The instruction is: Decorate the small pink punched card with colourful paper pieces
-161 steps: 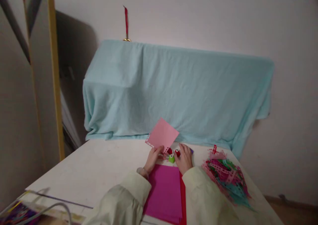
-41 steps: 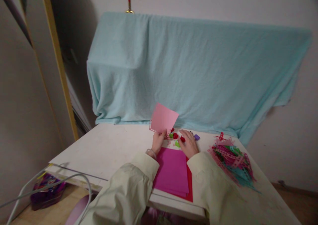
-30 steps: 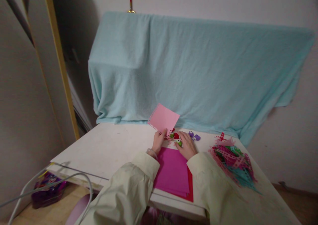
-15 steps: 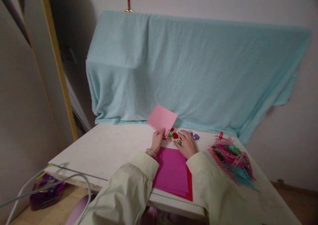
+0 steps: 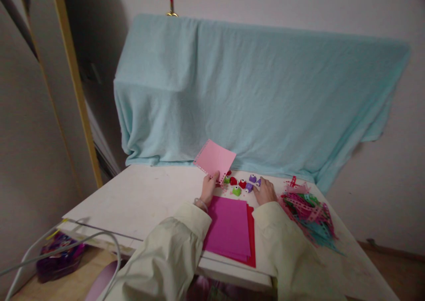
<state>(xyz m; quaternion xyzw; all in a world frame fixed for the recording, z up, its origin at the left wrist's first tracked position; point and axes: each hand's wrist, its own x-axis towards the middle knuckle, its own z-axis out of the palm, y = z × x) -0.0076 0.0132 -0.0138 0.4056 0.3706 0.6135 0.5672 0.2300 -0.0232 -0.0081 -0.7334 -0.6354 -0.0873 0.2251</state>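
Observation:
My left hand (image 5: 208, 189) pinches the lower corner of a pink paper sheet (image 5: 215, 156), holding it tilted above the table. Small punched holes run along two of the sheet's edges. At the right end of a group of small paper punches, my right hand (image 5: 266, 192) has thumb and fingers around a purple paper punch (image 5: 258, 183), partly hidden by the fingers. Beside it lie more purple punches (image 5: 252, 178), red punches (image 5: 242, 184) and green punches (image 5: 236, 190), with round eye-like white spots. Tiny pink paper bits lie near them.
A stack of magenta paper (image 5: 229, 230) with red sheets (image 5: 252, 243) beneath lies between my forearms. At right is a pile of punched paper strips (image 5: 310, 214). A light blue cloth (image 5: 265, 97) hangs behind the white table (image 5: 133, 199). A cable (image 5: 109, 234) crosses at lower left.
My right hand has moved right, off the green and red punches, to the purple ones. My left hand still holds the pink sheet in nearly the same place.

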